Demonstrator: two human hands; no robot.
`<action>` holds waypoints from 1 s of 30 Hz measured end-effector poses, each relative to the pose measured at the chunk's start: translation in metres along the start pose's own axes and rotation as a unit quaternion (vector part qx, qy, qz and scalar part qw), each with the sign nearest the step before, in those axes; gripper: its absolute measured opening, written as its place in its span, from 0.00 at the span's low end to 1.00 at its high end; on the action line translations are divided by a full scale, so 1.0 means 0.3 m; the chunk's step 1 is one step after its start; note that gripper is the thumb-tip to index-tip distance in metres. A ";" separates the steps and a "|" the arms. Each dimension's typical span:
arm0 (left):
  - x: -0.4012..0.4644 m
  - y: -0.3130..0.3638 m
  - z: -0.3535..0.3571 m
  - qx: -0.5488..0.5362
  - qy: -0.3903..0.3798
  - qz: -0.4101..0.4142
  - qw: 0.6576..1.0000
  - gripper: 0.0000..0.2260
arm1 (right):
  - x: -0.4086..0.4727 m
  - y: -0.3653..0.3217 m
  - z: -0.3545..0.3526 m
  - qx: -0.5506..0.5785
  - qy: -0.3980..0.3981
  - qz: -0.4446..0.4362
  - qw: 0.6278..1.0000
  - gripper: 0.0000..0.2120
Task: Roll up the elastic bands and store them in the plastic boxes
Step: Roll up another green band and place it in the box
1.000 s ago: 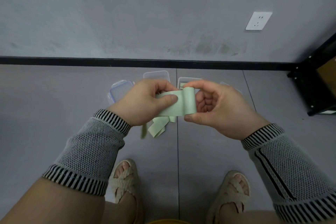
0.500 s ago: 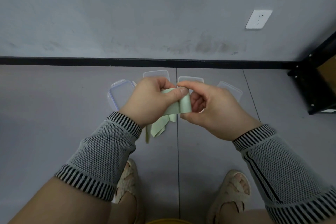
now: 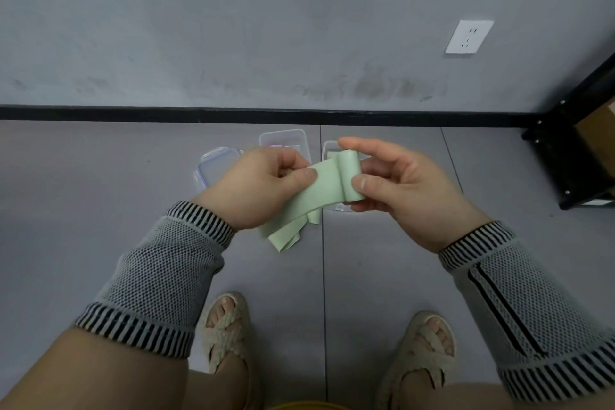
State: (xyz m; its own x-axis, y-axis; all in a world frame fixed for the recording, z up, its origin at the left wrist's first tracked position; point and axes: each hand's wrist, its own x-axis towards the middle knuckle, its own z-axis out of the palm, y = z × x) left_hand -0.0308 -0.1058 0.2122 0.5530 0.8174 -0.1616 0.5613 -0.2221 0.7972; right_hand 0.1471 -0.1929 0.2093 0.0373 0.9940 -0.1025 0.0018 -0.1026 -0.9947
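A pale green elastic band (image 3: 327,185) is stretched between both hands above the floor. My right hand (image 3: 399,190) pinches its rolled end between thumb and fingers. My left hand (image 3: 263,188) pinches the flat strip with thumb on top, and the loose tail hangs folded below. Behind the hands, clear plastic boxes lie on the floor: one (image 3: 283,140) with something pink inside, another (image 3: 329,148) mostly hidden by the right hand, and a lid or box with a bluish rim (image 3: 213,166) at the left.
A grey wall with a black skirting board (image 3: 133,113) runs across the back, and a white socket (image 3: 469,36) is on it. A black metal rack (image 3: 572,150) holding a cardboard box stands at the right. My sandalled feet (image 3: 229,329) are on the grey floor below.
The hands have moved apart, so more flat band shows between them. The roll in my right hand has shifted right and looks a little thicker.
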 end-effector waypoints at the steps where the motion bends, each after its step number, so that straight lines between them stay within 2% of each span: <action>1: -0.001 -0.001 -0.006 0.011 0.003 0.002 1.000 0.07 | -0.001 -0.001 -0.003 0.003 -0.002 0.003 1.000 0.20; 13: -0.006 0.020 0.001 -0.006 0.052 0.041 0.998 0.05 | 0.012 0.000 0.007 -0.047 0.022 0.009 0.999 0.22; 18: -0.001 0.017 0.010 -0.003 0.063 0.050 0.997 0.07 | 0.020 -0.003 0.025 -0.067 0.044 0.007 0.997 0.14; 26: 0.002 0.037 0.038 -0.022 0.078 0.038 0.996 0.09 | 0.034 0.019 0.054 -0.147 0.113 0.008 0.983 0.13; 30: 0.001 0.048 0.058 -0.042 0.091 0.017 0.995 0.15 | 0.032 0.021 0.075 -0.208 0.152 -0.003 0.966 0.13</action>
State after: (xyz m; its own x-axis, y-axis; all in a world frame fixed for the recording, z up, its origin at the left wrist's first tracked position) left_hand -0.0118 -0.1180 0.2134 0.4451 0.8949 -0.0320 0.4863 -0.2116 0.8478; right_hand 0.1249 -0.1831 0.2018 0.3284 0.9441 -0.0277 0.4028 -0.1665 -0.9000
